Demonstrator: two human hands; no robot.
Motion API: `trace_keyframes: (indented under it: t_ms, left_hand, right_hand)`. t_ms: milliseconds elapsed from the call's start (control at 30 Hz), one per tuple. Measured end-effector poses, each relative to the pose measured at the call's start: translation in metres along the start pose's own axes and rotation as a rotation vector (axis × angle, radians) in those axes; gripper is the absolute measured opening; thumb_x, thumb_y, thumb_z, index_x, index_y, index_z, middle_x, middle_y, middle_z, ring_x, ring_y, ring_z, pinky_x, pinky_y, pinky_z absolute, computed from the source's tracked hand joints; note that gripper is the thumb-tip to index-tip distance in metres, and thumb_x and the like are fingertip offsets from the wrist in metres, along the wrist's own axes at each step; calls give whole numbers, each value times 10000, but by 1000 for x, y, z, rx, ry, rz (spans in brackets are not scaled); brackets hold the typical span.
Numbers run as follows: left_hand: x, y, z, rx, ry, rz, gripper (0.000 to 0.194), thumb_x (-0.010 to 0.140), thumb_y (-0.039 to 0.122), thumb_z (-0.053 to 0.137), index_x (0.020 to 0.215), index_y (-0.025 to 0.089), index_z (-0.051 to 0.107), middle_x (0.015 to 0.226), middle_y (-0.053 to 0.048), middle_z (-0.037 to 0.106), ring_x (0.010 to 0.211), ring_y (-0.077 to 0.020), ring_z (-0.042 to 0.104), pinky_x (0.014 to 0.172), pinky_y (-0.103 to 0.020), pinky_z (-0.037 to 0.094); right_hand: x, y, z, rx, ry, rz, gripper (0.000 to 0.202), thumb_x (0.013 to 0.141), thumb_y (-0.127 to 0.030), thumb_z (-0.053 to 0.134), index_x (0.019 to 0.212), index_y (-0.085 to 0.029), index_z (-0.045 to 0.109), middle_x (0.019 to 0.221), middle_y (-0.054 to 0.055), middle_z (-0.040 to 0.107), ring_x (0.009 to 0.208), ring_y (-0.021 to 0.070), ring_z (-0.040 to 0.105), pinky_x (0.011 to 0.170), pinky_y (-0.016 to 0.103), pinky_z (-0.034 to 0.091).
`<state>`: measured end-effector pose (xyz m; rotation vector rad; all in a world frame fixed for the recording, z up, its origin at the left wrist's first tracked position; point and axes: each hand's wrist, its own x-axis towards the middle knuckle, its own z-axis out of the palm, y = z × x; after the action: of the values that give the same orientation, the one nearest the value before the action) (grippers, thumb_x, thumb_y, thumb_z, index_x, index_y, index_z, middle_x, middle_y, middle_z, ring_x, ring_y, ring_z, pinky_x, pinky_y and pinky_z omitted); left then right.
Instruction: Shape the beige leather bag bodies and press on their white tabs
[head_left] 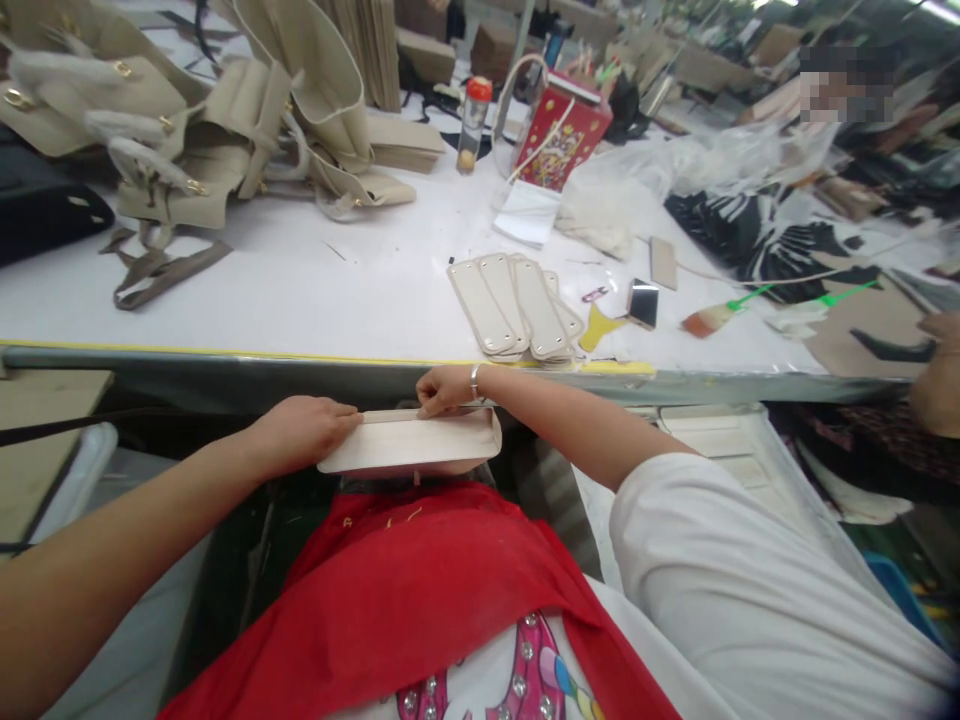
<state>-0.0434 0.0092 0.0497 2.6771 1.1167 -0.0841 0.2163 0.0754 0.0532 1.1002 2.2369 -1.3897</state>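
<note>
The left hand (309, 432) was set at the left end of the cream piece (420, 446), its grip not discernible, the piece being extended lengthwise from left to right on the near side of the worktable (352, 300), its far edge pinched, nearer the middle, by the right hand (448, 389).

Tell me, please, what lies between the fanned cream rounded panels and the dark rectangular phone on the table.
In the head view, a flat yellow forked piece and a small pink item lie between the panels and the phone.
</note>
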Motion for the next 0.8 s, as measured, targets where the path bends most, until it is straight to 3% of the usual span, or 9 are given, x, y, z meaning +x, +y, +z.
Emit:
trace_keyframes:
  t_ms: [67, 133, 200, 267, 367, 467, 667, 800]
  left_hand:
    - [-4, 14, -1, 85, 49, 39, 314, 785, 155, 459, 1002, 207, 679, 1182, -95, 627, 1090, -255, 565, 957, -406, 403]
    - [-7, 35, 2, 82, 168, 60, 313, 830, 213, 451, 1072, 189, 649, 1263, -115, 568, 1174, -277, 500, 1013, -455, 343]
    - [-7, 61, 10, -15, 255, 64, 369, 873, 341, 434, 1149, 161, 600, 1262, -130, 564, 1152, -260, 514, 1002, -424, 372]
    - [-2, 86, 22, -115, 291, 53, 421, 877, 404, 436, 1163, 129, 576, 1194, -139, 604, 1075, -238, 562, 940, -376, 433]
    - [10, 112, 41, -161, 324, 51, 319, 889, 355, 432, 1036, 157, 633, 1059, -101, 669, 973, -216, 599, 872, -355, 468]
    - [18, 119, 53, -133, 391, 93, 290, 906, 293, 403, 909, 182, 671, 961, -70, 697, 913, -200, 610, 845, -352, 471]
    - [17, 122, 57, -37, 476, 136, 245, 893, 258, 440, 905, 178, 671, 1010, -60, 695, 932, -210, 610, 832, -356, 475]
    - [19, 125, 58, 10, 456, 122, 237, 882, 197, 434, 966, 162, 654, 1030, -80, 684, 937, -218, 597, 802, -365, 462]
  right_hand:
    - [-25, -4, 7, -67, 238, -36, 136, 754, -258, 622, 736, -146, 546, 608, -37, 521, 561, 80, 455, 556, 205, 330]
    - [-55, -6, 23, -114, 512, -133, 114, 788, -260, 586, 802, -147, 584, 710, -7, 573, 638, 99, 486, 613, 216, 354]
    - [-86, -3, 48, -136, 724, -220, 154, 825, -292, 551, 843, -147, 600, 816, 28, 602, 731, 119, 517, 695, 231, 381]
    - [-108, 6, 79, -169, 849, -238, 173, 831, -310, 558, 873, -151, 611, 915, 64, 616, 841, 145, 540, 789, 260, 395]
    - [-116, 21, 123, -261, 972, -213, 156, 836, -307, 569, 892, -177, 634, 1000, 78, 634, 962, 171, 543, 939, 337, 347]
    - [-105, 29, 150, -327, 1060, -178, 164, 868, -314, 533, 851, -205, 655, 951, 43, 663, 1003, 161, 545, 1047, 384, 232]
    - [-102, 29, 162, -405, 1102, -162, 182, 886, -309, 499, 843, -238, 661, 909, -6, 679, 1061, 154, 520, 1097, 382, 143]
    - [-102, 30, 164, -420, 1146, -144, 175, 885, -275, 484, 852, -246, 653, 923, -3, 671, 1059, 159, 513, 1103, 395, 129]
